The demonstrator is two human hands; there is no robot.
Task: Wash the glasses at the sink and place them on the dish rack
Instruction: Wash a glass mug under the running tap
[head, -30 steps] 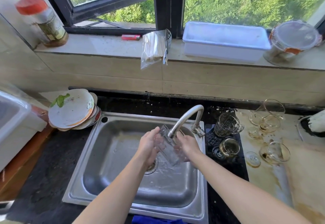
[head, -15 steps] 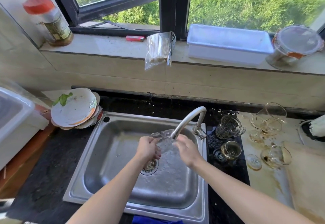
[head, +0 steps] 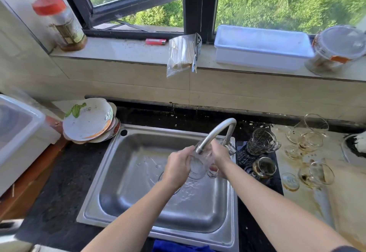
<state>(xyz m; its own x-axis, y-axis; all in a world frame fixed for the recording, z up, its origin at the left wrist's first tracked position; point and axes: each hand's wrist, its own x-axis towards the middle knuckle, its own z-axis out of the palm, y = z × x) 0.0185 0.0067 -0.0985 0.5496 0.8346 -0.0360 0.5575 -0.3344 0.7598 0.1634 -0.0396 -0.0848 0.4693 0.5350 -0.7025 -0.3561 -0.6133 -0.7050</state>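
Note:
A clear drinking glass (head: 200, 164) is held under the curved tap (head: 215, 133) over the steel sink (head: 126, 172), with water running onto it. My left hand (head: 177, 165) grips its left side and my right hand (head: 219, 156) grips its right side. Its base faces me. Dirty glasses wait on the right counter: a cut-glass mug (head: 261, 141), a small cup with brown dregs (head: 264, 167), and several stemmed glasses (head: 311, 138) lying stained, one (head: 316, 174) nearest the front.
Stacked dirty plates (head: 89, 121) sit left of the sink, beside a white plastic tub (head: 17, 133). On the windowsill stand a red-capped jar (head: 61, 24), a bag of sticks (head: 182, 53), a white tray (head: 261, 47) and a lidded container (head: 336, 49). A blue cloth (head: 174, 246) lies at the sink's front edge.
The glass has been turned from tilted mouth-up to base toward me, and both hands have shifted up closer under the spout.

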